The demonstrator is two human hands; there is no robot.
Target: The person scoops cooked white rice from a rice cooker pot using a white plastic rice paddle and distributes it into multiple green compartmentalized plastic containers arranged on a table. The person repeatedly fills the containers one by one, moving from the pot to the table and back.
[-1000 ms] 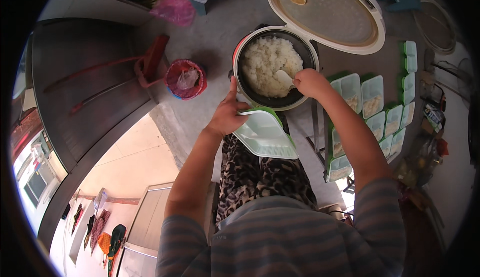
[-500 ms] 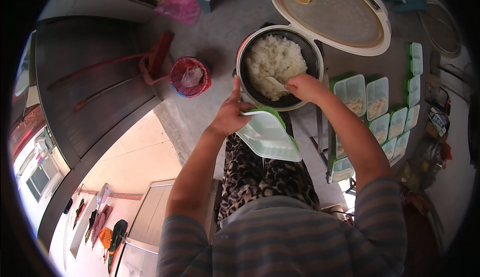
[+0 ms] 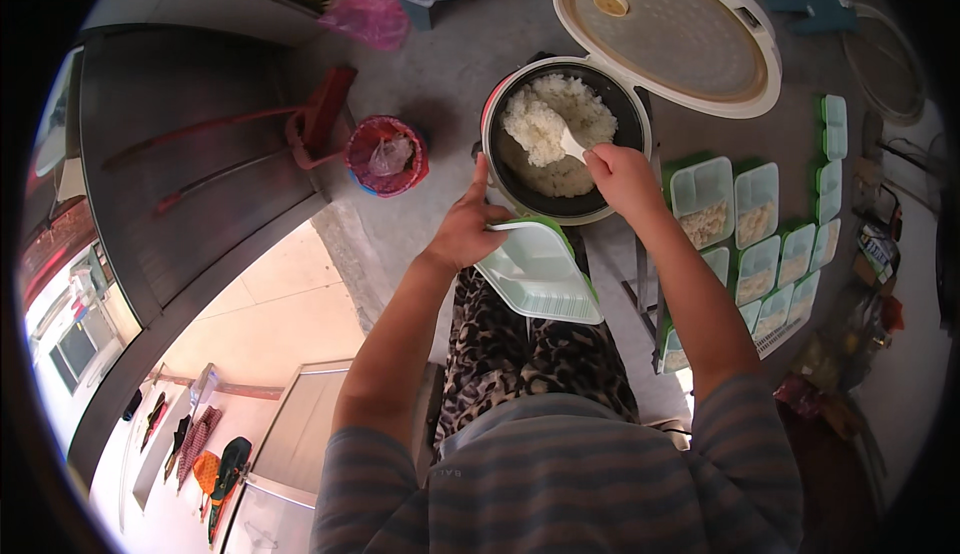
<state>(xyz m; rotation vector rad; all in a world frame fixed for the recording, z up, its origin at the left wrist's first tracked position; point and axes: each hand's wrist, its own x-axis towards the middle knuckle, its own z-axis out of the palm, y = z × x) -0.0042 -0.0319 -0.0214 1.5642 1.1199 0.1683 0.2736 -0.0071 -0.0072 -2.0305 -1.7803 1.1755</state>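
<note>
The right hand (image 3: 622, 179) has its fingers curled tight round the handle of the spoon (image 3: 573, 145). A big lump of rice (image 3: 538, 132) sits on it, over the left part of the pot (image 3: 632, 126). The lump looks piled high, so a fast tip or a bump on the rim could make some drop off.

The left hand (image 3: 465, 229) pinches the far left corner of the box (image 3: 545, 279), with one finger poking straight out toward the pot. I can't tell if that finger touches the rim. If the pot is hot, it could sting.

The box is on the near side of the pot, above the legs (image 3: 490, 344). It seems held by just one corner, so a heavy lump could make it dip and spill. The right arm is close to the filled boxes (image 3: 758, 204) on the right, so a wide elbow might knock one.
</note>
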